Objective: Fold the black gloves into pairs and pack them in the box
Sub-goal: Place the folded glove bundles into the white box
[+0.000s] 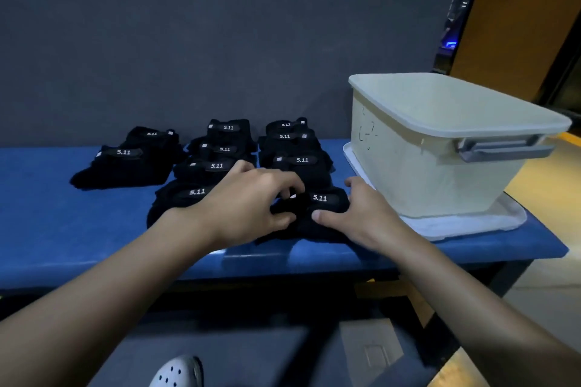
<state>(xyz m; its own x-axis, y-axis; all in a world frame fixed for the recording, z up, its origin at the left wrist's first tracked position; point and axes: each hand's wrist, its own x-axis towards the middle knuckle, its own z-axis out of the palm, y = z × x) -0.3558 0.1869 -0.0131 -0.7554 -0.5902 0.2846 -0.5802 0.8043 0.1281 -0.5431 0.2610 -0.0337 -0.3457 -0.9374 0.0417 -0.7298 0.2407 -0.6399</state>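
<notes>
Black gloves [217, 166] lay in three rows on a blue bench [47, 223], each with a white "5.11" label facing up. A cream box [408, 166] with a grey handle [503, 149] stood at the bench's right end on a white tray [471, 226]; its inside was hidden. The front glove [327, 201] of the right row sat nearest the bench edge, just left of the box. The left hand [248, 207] lay over this glove's left part with fingers curled, thumb and fingertips pinching the fabric beside the label. The right hand [367, 210] rested on the glove's right side, fingers fairly straight and slightly apart, its thumb [319, 215] pressed flat on the fabric close to the left thumb. A dark grey wall [188, 41] rose behind the bench. Below, a white perforated shoe [176, 374] showed on the floor.
</notes>
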